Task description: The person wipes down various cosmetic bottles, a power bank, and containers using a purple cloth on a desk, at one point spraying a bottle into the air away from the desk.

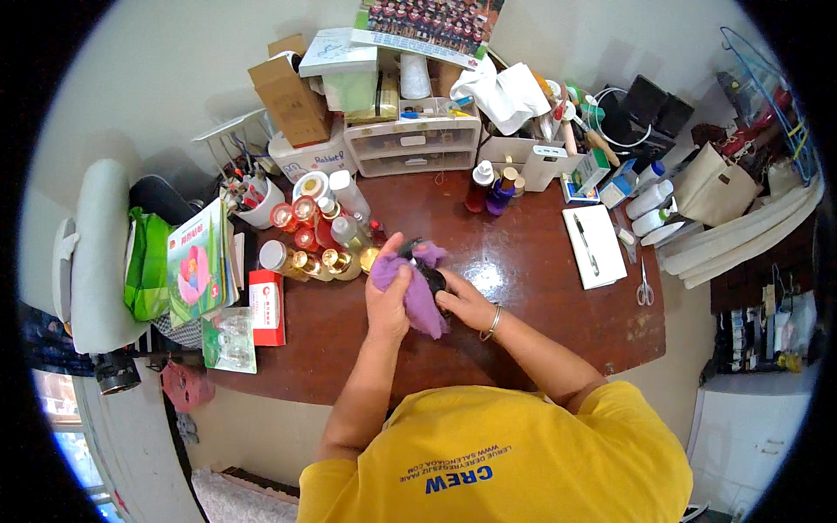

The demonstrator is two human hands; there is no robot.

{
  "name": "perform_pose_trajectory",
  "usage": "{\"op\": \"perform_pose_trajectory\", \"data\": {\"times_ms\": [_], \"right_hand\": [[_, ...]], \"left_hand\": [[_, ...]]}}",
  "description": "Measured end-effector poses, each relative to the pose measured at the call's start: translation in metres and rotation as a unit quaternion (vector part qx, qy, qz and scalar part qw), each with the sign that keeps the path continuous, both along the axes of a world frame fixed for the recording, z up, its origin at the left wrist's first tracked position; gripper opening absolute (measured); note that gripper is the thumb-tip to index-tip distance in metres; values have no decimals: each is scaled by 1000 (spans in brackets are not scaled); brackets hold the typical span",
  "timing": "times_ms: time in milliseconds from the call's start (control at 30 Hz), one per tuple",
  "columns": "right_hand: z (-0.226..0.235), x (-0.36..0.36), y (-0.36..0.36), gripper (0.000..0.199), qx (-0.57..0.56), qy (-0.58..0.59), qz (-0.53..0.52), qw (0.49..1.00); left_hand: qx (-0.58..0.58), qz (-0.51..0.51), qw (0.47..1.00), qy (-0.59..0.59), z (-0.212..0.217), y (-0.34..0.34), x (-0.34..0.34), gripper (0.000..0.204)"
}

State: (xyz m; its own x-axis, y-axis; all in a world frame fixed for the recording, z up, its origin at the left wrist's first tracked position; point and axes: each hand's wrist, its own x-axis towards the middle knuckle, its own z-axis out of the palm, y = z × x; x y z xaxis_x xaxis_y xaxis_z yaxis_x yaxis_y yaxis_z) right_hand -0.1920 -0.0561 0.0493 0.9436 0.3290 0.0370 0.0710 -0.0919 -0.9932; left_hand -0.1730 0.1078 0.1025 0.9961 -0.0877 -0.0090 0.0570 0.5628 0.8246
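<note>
My left hand (pixel 389 301) grips a purple cloth (pixel 422 305), its thumb pressed on the fabric. The cloth is wrapped partly around a small dark bottle (pixel 430 275); its full shape is hidden by the cloth and fingers. From the right, my right hand (pixel 467 304) is closed around the lower part of that bottle. Both hands meet above the near middle of the brown table (pixel 532 261). Left of them stands a cluster of bottles and jars, among them a gold-capped bottle (pixel 336 261) and a clear bottle (pixel 346 232).
Farther back stand a dark red bottle (pixel 478 186) and a purple bottle (pixel 500 193). A notebook (pixel 594 248) with a pen and scissors (pixel 644 286) lie at right. At left are a red-and-white box (pixel 267 308) and books (pixel 199 261). A drawer unit (pixel 414 144) lines the back.
</note>
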Motion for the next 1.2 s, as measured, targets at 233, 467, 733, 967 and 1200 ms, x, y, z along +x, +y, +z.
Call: {"op": "perform_pose_trajectory", "data": {"times_ms": [233, 467, 733, 967, 1200], "right_hand": [[30, 4, -7, 49, -209, -181, -70, 959], [26, -5, -24, 56, -250, -302, -15, 920], [-29, -16, -2, 62, -255, -152, 59, 953], [13, -13, -23, 59, -153, -89, -80, 981], [8, -9, 1, 58, -115, -232, -128, 957]], "left_hand": [[-29, -50, 997, -42, 38, 14, 2, 49], [314, -264, 909, 73, 32, 22, 12, 40], [405, -184, 842, -304, 53, -13, -14, 56], [-29, 29, 998, -47, 36, 19, -6, 65], [13, -53, 989, 134, -36, -23, -23, 58]]}}
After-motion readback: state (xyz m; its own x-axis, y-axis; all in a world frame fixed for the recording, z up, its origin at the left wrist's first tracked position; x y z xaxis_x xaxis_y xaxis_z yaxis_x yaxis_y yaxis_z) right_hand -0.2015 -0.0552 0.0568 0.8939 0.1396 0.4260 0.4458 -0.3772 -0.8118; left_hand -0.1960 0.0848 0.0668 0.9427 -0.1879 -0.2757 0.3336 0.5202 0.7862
